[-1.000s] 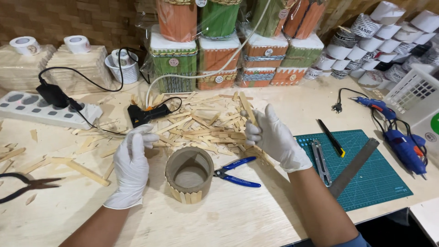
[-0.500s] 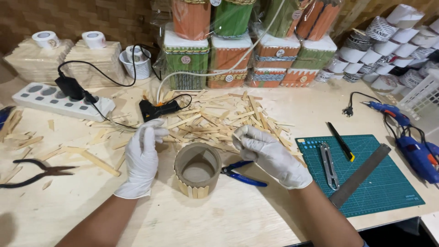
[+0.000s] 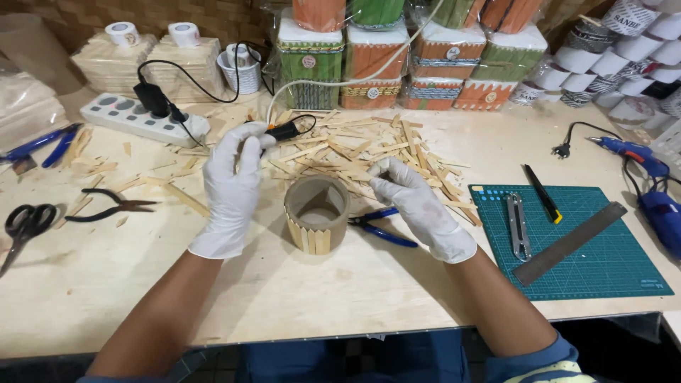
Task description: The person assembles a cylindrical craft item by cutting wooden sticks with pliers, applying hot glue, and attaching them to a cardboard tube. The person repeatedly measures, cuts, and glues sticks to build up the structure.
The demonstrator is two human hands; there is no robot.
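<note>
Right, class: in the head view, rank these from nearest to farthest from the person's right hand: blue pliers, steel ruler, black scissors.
1. Blue pliers: just left of the right hand, beside the cardboard tube.
2. Steel ruler: to its right, on the green cutting mat.
3. Black scissors: at the far left table edge.

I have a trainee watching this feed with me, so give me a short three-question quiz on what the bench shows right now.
1. True or false: the left hand holds a black glue gun.
2. Which thing lies on the green cutting mat? A) scissors B) metal ruler C) power strip
3. Fill in: the cardboard tube between the hands has wooden ____ stuck upright along its lower outside.

Key
1. True; its fingers close on the gun's handle.
2. B. The scissors and the power strip lie to the left, off the mat.
3. Sticks. The right hand rests at the stick pile beside the tube.
</note>
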